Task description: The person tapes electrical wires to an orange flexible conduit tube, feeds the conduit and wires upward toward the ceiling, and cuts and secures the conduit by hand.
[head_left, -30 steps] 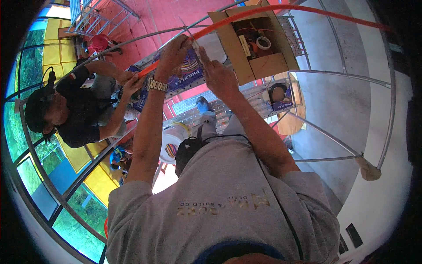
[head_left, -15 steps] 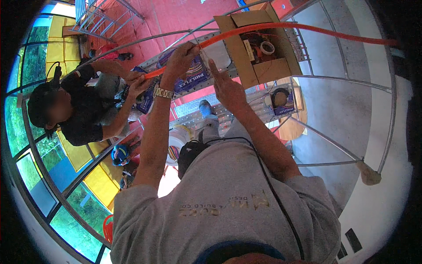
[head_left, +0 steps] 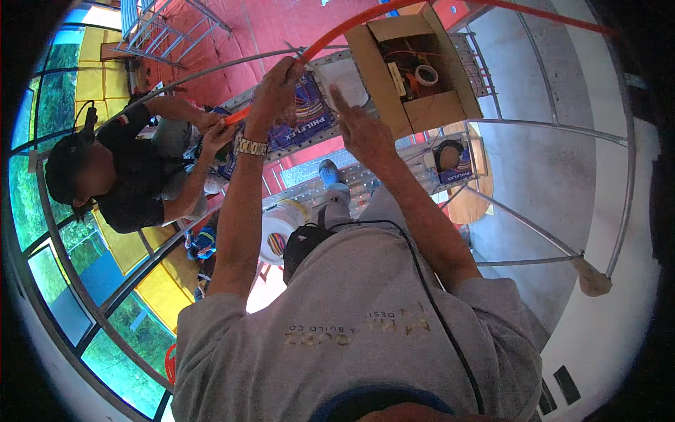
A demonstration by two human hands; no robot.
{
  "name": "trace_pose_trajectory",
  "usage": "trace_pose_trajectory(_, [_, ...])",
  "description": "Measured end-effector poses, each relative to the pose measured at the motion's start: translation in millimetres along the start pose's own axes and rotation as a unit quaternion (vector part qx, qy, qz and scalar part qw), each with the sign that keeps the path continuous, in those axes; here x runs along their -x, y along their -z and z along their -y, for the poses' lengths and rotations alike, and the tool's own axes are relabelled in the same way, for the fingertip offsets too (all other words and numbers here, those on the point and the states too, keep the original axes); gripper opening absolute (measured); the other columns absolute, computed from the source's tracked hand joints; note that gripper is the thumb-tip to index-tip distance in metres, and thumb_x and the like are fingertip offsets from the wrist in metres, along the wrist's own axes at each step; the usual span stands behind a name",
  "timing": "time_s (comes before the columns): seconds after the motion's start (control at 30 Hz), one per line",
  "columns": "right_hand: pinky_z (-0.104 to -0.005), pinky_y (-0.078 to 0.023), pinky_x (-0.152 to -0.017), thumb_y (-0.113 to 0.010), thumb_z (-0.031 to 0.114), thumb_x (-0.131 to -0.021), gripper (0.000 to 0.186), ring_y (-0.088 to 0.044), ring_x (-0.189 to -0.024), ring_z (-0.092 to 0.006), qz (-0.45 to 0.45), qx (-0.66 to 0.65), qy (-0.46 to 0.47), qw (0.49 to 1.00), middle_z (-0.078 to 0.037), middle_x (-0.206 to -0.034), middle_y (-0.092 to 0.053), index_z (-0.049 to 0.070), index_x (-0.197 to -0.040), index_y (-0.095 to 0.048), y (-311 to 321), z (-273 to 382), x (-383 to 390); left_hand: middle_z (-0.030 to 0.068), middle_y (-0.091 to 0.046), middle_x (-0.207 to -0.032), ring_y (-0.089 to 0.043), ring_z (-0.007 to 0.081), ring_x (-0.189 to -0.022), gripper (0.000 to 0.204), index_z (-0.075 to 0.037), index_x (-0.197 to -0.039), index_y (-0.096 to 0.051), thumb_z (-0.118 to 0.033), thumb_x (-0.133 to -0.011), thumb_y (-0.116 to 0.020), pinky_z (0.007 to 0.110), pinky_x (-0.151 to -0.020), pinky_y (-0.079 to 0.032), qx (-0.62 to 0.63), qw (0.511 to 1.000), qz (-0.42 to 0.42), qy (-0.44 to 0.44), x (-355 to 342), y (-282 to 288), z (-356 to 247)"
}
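My left hand [head_left: 275, 95], with a metal-banded watch [head_left: 251, 146] at its wrist, is closed around an orange flexible conduit [head_left: 351, 27]. The conduit arcs from there over the cardboard box to the far right. A short thin tip sticks out beside the conduit just above my left fingers; I cannot make out what it is. Apart from the conduit, my right hand [head_left: 365, 137] hangs in the air with its index finger stretched out and nothing visible in it. To the left, a co-worker's hands [head_left: 214, 130] grip the conduit's lower stretch.
An open cardboard box [head_left: 390, 91] holding a white roll and orange items rests on the metal scaffold platform. Blue printed packs [head_left: 302, 116] lie on the planks. A white bucket [head_left: 271, 228] stands below. Grey scaffold pipes [head_left: 548, 126] surround me, and a red floor lies below.
My left hand has shifted slightly left and toward me. The conduit's arc has risen farther away, above the box. My right hand has drawn slightly down, away from the conduit.
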State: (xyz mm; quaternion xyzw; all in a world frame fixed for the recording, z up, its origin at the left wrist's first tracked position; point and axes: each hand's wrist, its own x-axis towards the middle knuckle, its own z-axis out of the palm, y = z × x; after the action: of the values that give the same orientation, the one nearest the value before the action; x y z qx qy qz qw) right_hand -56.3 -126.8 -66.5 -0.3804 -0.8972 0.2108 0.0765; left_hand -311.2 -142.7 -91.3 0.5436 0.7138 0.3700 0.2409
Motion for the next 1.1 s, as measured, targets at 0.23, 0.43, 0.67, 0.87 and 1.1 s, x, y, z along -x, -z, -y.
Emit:
trace_pose_trajectory(0.23, [-0.0532, -0.054, -0.062, -0.064, 0.027, -0.1, 0.047, -0.07, -0.075, -0.0427, -0.163, -0.208, 0.067, 0.962, -0.021, -0.083, -0.069, 0.008, -0.142, -0.053, 64, 6, -18, 0.0217, -0.064, -0.084, -0.069, 0.0378, -0.076, 0.034, -0.004, -0.115, -0.061, -0.036, -0.107, -0.053, 0.051, -0.07, -0.05, 0.008, 0.999, 0.027, 0.034, 10, -5, -19])
trace_pose_trajectory(0.43, [-0.0608, -0.047, -0.085, -0.067, 0.042, -0.098, 0.038, -0.072, -0.088, -0.039, -0.319, 0.007, 0.241, 0.917, -0.018, -0.092, -0.073, 0.011, -0.119, -0.067, 29, -25, -115, 0.0205, -0.063, -0.082, -0.068, 0.0361, -0.071, 0.036, -0.003, -0.117, -0.061, -0.036, -0.107, -0.05, 0.05, -0.07, -0.051, -0.074, 0.985, -0.001, -0.156, 21, -15, 8])
trace_pose_trajectory(0.67, [-0.0398, -0.05, -0.071, -0.062, 0.05, -0.102, 0.044, -0.066, -0.079, -0.0231, 0.023, -0.199, 0.12, 0.972, -0.008, -0.084, -0.069, 0.007, -0.107, -0.071, 16, -27, -120, 0.0073, -0.057, -0.075, -0.055, 0.0172, -0.051, 0.034, -0.002, -0.111, -0.062, -0.034, -0.11, -0.05, 0.036, -0.048, -0.045, 0.182, 0.98, 0.043, 0.062, 37, 13, -29])
trace_pose_trajectory(0.87, [-0.0388, -0.053, -0.074, -0.067, 0.05, -0.098, 0.045, -0.069, -0.079, -0.0218, 0.071, -0.384, 0.098, 0.915, -0.012, -0.084, -0.072, 0.006, -0.104, -0.073, 33, 4, -124, 0.0021, -0.058, -0.076, -0.052, 0.0095, -0.048, 0.035, -0.004, -0.107, -0.062, -0.036, -0.111, -0.049, 0.028, -0.041, -0.04, 0.273, 0.959, 0.017, 0.073, 45, 54, -62])
trace_pose_trajectory(1.1, [-0.0388, -0.053, -0.074, -0.062, 0.056, -0.099, 0.052, -0.066, -0.076, -0.0205, 0.032, -0.269, 0.064, 0.96, -0.011, -0.081, -0.07, 0.005, -0.102, -0.073, 59, 35, -133, 0.012, -0.068, -0.099, -0.065, 0.0293, -0.094, 0.027, -0.005, -0.119, -0.061, -0.027, -0.108, -0.052, 0.043, -0.077, -0.048, -0.127, 0.971, -0.173, -0.105, 42, 61, -67])
